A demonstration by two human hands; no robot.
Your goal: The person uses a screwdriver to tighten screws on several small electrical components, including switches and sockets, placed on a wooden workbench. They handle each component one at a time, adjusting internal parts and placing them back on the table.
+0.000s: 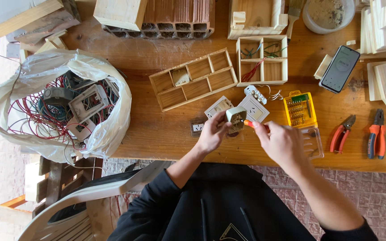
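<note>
My left hand (211, 133) holds a small beige switch module (236, 117) above the front edge of the wooden table (157, 129). My right hand (282, 142) grips an orange-handled screwdriver (250, 124) whose tip points into the module. Just behind the module lie a white socket plate (253, 108), a white switch plate (218, 107) and a small dark part (197, 127).
A white plastic bag (108, 129) of red wires and electrical parts sits at the left. Wooden compartment trays (194, 79) (263, 60), a yellow bit case (299, 109), a phone (339, 69), orange pliers (342, 133) (375, 134), bricks and wood blocks ring the table. A white chair (90, 196) is below left.
</note>
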